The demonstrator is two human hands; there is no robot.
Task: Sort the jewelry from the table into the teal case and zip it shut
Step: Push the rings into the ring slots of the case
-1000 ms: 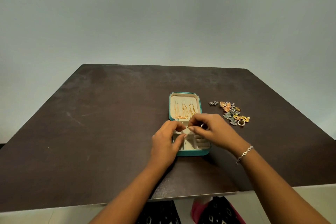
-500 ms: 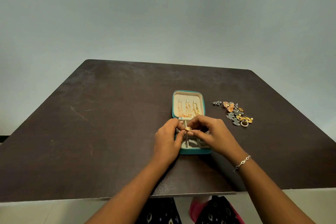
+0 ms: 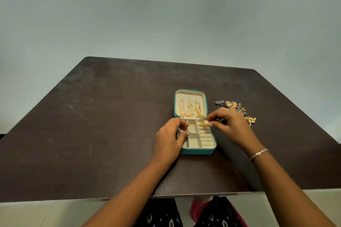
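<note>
The teal case (image 3: 196, 151) lies open on the dark table (image 3: 103, 125), its cream lid holding three gold chains (image 3: 191, 109). Its base has cream compartments and ring rolls on the right. My right hand (image 3: 230, 125) pinches a gold ring (image 3: 203, 123) over the top ring roll at the base's right side. My left hand (image 3: 170, 138) holds the case's left edge, fingers curled over the rim. A pile of loose gold and silver jewelry (image 3: 237, 108) lies on the table to the right of the case, partly hidden by my right hand.
A silver bracelet (image 3: 258, 154) is on my right wrist. The table's near edge (image 3: 110, 198) runs just above my lap. A plain grey wall rises behind the table.
My right hand has carried the gold ring from the middle of the case to its right side, over the ring rolls. My left hand has stayed on the case's left edge.
</note>
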